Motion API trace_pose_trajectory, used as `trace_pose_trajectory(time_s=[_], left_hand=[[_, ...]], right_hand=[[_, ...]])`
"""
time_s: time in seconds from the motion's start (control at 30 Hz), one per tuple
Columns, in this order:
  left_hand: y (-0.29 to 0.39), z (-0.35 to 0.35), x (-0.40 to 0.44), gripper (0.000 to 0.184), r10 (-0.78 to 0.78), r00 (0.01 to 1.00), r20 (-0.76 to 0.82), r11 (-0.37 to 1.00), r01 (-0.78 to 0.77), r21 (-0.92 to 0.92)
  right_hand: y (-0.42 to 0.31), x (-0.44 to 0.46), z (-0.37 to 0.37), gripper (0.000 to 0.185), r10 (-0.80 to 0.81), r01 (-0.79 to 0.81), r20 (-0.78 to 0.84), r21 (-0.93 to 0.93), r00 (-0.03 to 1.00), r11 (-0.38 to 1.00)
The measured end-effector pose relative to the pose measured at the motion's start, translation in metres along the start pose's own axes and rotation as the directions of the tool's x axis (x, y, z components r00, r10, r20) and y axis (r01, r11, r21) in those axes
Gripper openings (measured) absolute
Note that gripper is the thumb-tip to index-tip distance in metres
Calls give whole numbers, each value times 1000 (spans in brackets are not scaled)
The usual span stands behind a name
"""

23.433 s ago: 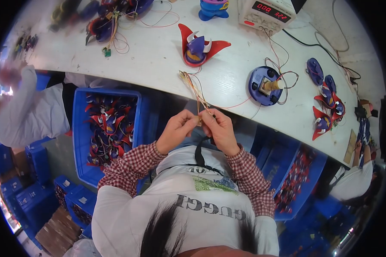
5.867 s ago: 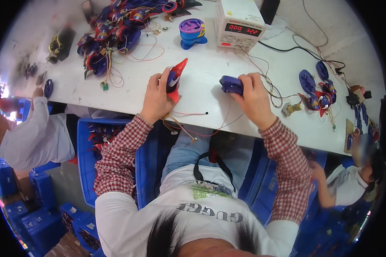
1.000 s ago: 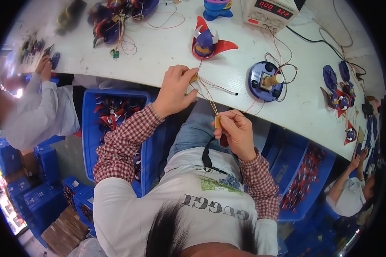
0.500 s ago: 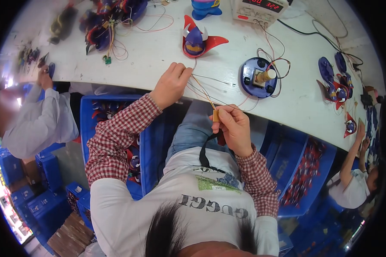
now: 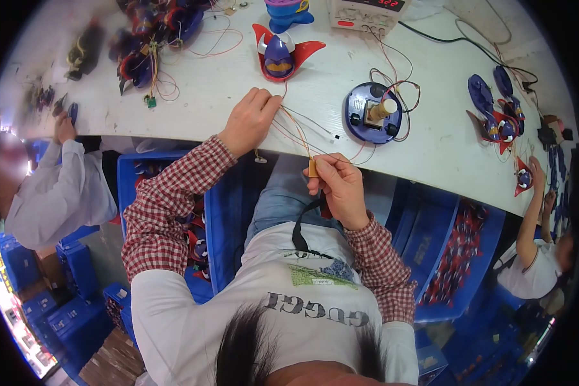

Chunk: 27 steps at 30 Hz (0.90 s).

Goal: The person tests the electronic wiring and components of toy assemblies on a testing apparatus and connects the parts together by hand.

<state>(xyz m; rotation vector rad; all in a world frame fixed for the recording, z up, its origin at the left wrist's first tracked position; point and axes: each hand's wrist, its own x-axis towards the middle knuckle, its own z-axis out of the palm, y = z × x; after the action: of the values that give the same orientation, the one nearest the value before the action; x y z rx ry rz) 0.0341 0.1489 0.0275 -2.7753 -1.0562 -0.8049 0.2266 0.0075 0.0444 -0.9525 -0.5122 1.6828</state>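
Note:
Between the thumb and fingers of my right hand point(image 5: 338, 186) is a small yellow-brown board point(image 5: 312, 168), held over the table's front edge. Thin wires point(image 5: 294, 126) run from it up to my left hand point(image 5: 251, 121), whose fingers are pinched together on them at the table edge. Just above my left hand, a red and purple toy piece with white horns point(image 5: 277, 56) rests on the table, a wire coming from its lower end. A round purple base point(image 5: 373, 133) with a tan cylindrical part on it lies to the right, linked to wires.
Piled toy parts point(image 5: 149, 45) lie at the upper left. A power supply point(image 5: 365, 14) and a blue and pink toy piece point(image 5: 288, 14) stand at the back. More purple parts point(image 5: 482, 96) are on the right. Blue bins point(image 5: 224, 219) sit below the table. People work at both sides.
Both hands keep their hold on the board and wires. The whole view has shifted a little, so the table items appear further left. The person at right has reached a hand to a toy piece.

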Motion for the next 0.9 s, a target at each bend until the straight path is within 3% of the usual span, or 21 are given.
trace_pose_trajectory(time_s=[0.17, 0.27, 0.4, 0.47, 0.53, 0.67, 0.8, 0.83, 0.9], left_hand=[[4, -10, 0, 25, -79, 995, 57, 994, 83, -69], [15, -32, -5, 30, -165, 986, 8, 959, 163, -231], [50, -59, -67, 40, -337, 941, -34, 904, 314, -290], [72, -54, -108, 45, -655, 748, 111, 627, 619, -472], [87, -26, -126, 44, -762, 600, 243, 360, 705, -611], [75, 28, -140, 36, -782, 595, 186, 324, 643, -695], [65, 48, -157, 25, -696, 576, 428, 16, 609, -793], [67, 44, -154, 25, -696, 574, 432, 11, 610, -793], [75, 27, -147, 20, -690, 575, 440, -13, 598, -802]], right_hand=[[2, 3, -2, 18, -1, 1, -7, 11, 1000, 1000], [2, 4, -2, 17, -6, 7, -13, 37, 1000, 999], [-1, 7, -3, 17, 12, -11, -19, 44, 1000, 999], [0, 6, -4, 16, 28, -27, -37, 42, 999, 999], [2, 6, -6, 16, 40, -39, -33, 39, 999, 998], [-1, 8, -3, 16, 40, -40, -9, 0, 999, 999], [-8, 2, 0, 17, 84, -84, -36, 8, 996, 996], [-9, 1, 2, 17, 87, -87, -40, 6, 995, 996], [-12, -1, 6, 18, 10, -16, -32, -173, 999, 985]])
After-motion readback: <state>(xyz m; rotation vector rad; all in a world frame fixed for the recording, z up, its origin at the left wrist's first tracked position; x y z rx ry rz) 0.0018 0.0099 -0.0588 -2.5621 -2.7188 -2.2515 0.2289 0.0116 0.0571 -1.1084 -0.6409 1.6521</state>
